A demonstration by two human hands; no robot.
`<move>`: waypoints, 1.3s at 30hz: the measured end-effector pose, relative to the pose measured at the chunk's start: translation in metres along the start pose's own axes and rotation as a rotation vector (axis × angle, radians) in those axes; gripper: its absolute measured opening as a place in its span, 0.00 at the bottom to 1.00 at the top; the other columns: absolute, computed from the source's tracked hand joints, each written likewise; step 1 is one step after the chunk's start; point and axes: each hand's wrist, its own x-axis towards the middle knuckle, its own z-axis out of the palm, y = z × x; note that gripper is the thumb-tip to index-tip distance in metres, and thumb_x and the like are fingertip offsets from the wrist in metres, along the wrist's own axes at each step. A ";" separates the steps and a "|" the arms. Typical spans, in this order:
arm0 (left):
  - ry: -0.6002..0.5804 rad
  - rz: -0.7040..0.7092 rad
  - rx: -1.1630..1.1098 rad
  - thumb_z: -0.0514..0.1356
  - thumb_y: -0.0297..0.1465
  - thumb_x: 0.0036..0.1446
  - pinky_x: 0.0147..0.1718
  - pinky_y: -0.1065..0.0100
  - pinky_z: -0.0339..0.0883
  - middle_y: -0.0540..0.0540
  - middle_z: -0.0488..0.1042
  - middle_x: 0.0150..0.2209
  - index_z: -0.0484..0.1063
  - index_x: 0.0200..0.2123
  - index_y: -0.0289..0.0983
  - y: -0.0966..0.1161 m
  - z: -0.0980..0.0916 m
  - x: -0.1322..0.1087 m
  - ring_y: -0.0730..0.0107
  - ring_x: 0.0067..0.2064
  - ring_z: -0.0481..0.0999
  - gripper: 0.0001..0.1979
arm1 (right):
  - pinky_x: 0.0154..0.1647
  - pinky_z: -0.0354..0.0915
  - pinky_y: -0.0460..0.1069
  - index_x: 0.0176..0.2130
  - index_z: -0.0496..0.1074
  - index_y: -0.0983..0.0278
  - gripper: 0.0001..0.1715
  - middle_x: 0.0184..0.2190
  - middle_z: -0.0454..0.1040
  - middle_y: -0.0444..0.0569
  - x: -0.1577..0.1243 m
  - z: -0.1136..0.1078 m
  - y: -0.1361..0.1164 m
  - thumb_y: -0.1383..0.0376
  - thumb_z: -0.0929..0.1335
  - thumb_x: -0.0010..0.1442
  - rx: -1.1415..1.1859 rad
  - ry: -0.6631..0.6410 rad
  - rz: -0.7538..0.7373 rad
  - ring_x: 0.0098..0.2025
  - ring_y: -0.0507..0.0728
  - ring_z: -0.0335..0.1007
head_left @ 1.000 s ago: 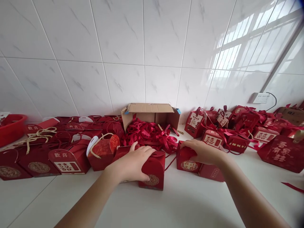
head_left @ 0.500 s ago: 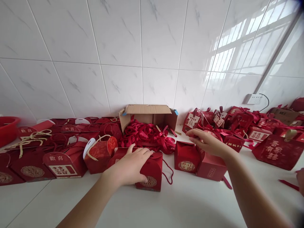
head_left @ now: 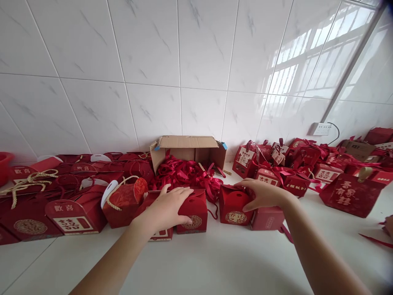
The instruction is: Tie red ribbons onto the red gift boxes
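Note:
My left hand (head_left: 168,209) lies over the left part of a red gift box (head_left: 198,205), thumb on its front face and fingers across its top. This box has a round gold emblem and a dark red cord beside it. Another red gift box (head_left: 164,235) shows partly under my left wrist. My right hand (head_left: 262,194) is bent around the right edge of a second red gift box (head_left: 236,218) with a gold emblem, thumb in front and fingers over the top. A plainer red box (head_left: 268,221) stands beneath the right hand.
An open cardboard box (head_left: 188,141) spills red ribbons (head_left: 190,172) near the tiled wall. Several red gift boxes (head_left: 76,209) line the left side, and more (head_left: 346,194) crowd the right. A socket (head_left: 320,129) sits on the wall. Part of a hand (head_left: 389,225) shows at the right edge.
My left hand has pushed the emblem box back toward the cardboard box, level with its neighbours. My right hand has come down around the second emblem box. The view has shifted slightly.

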 end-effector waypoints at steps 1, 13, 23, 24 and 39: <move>-0.003 0.000 0.003 0.64 0.47 0.46 0.62 0.46 0.45 0.49 0.59 0.65 0.57 0.63 0.46 0.001 -0.001 -0.001 0.42 0.68 0.43 0.42 | 0.54 0.63 0.55 0.60 0.63 0.57 0.46 0.57 0.65 0.52 0.001 0.002 -0.004 0.54 0.74 0.44 0.009 -0.010 -0.029 0.55 0.65 0.65; -0.026 0.013 0.065 0.65 0.45 0.43 0.58 0.46 0.53 0.44 0.63 0.60 0.59 0.62 0.45 0.004 -0.004 -0.005 0.37 0.64 0.51 0.42 | 0.57 0.58 0.58 0.63 0.57 0.51 0.48 0.61 0.60 0.49 -0.002 0.010 -0.041 0.41 0.69 0.48 -0.033 0.006 -0.107 0.62 0.67 0.55; -0.070 -0.044 -0.051 0.67 0.55 0.35 0.57 0.39 0.52 0.48 0.51 0.68 0.49 0.65 0.53 -0.005 -0.014 -0.010 0.32 0.68 0.34 0.54 | 0.47 0.63 0.64 0.64 0.54 0.58 0.48 0.51 0.70 0.62 -0.018 0.005 -0.026 0.43 0.66 0.51 -0.213 0.086 0.414 0.53 0.74 0.66; -0.058 -0.042 -0.049 0.67 0.55 0.35 0.58 0.39 0.52 0.48 0.51 0.68 0.49 0.65 0.54 -0.006 -0.017 -0.011 0.34 0.68 0.35 0.54 | 0.46 0.65 0.62 0.64 0.55 0.58 0.46 0.52 0.70 0.62 -0.017 0.005 -0.023 0.46 0.67 0.52 -0.183 0.069 0.390 0.53 0.73 0.67; 0.035 -0.085 0.003 0.65 0.54 0.38 0.57 0.46 0.58 0.49 0.49 0.68 0.48 0.65 0.55 -0.024 -0.037 -0.023 0.43 0.68 0.43 0.51 | 0.53 0.66 0.56 0.67 0.32 0.46 0.62 0.70 0.37 0.47 -0.020 -0.010 0.006 0.59 0.72 0.48 0.007 -0.011 0.127 0.67 0.70 0.47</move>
